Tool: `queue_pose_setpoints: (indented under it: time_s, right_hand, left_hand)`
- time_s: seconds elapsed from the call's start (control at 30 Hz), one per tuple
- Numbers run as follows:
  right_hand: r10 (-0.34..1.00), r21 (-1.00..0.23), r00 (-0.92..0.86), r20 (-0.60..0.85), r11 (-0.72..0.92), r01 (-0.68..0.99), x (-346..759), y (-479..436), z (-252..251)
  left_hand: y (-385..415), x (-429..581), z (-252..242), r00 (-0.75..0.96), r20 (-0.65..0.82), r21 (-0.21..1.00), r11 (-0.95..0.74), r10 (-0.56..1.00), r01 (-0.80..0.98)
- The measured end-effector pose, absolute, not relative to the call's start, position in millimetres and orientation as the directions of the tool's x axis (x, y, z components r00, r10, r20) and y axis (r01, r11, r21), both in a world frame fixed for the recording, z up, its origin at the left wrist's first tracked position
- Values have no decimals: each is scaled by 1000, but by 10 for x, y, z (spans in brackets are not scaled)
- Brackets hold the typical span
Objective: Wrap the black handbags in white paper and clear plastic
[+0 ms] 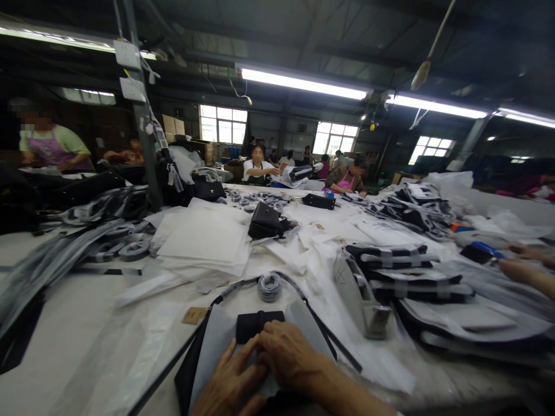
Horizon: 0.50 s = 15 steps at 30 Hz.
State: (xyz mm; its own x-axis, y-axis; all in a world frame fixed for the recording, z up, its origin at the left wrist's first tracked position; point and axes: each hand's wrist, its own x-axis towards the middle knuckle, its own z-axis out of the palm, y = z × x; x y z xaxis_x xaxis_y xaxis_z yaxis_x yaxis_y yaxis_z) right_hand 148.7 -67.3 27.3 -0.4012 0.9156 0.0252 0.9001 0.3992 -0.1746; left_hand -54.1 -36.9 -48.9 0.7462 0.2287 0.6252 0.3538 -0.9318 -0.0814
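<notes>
A black handbag (184, 378) lies in front of me, covered by a pale grey-white sheet (211, 335). A black flap (260, 323) shows at the middle of the sheet. My left hand (236, 375) rests there with its fingers stretched out. Beside it, my right hand (288, 352) has curled fingers pressed at the flap's lower edge; whatever is inside them is hidden. The bag's long black handle (236, 284) arches beyond the sheet, near a plastic-wrapped coil (269, 286). A brown tag (195, 315) sits left of the bag.
A grey tape dispenser (359, 300) stands at right, beside stacked black bag pieces (416, 289) with white wrapping. White sheets (203, 237) and a small black bag (265, 221) lie farther back. Another person's hands (526, 266) reach in at right. Several people work beyond the table.
</notes>
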Motion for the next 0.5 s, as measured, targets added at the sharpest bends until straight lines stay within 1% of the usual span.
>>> queue_pose_setpoints:
  time_s: [0.07,0.17,0.27,0.33,0.37,0.4,0.47,0.5]
  right_hand:
    - [952,-185,-306,-1,301,936,1440,-700,260]
    - [980,-240,-199,-19,188,952,1399,-738,265]
    - [981,-239,-189,-40,175,955,1362,-770,288]
    - [978,-225,-199,-54,182,957,1360,-762,320]
    - [977,-240,-200,-70,178,954,1383,-741,347]
    - [974,-287,-205,-93,171,943,1430,-705,386]
    - [967,-432,-215,-137,137,891,1606,-586,505]
    - [969,-476,-212,-130,126,870,1730,-503,581]
  left_hand:
    - [-350,-527,-433,752,630,-111,-937,192,333]
    - [-348,-507,-300,767,632,-181,-940,114,289]
    - [-383,-497,-174,782,619,-255,-921,80,296]
    - [-406,-496,-126,778,622,-274,-907,85,318]
    - [-413,-496,-114,772,630,-274,-906,85,323]
    - [-416,-496,-108,765,639,-268,-908,83,322]
    - [-413,-496,-108,747,660,-246,-916,80,316]
    - [-409,-497,-112,739,669,-234,-919,85,317]
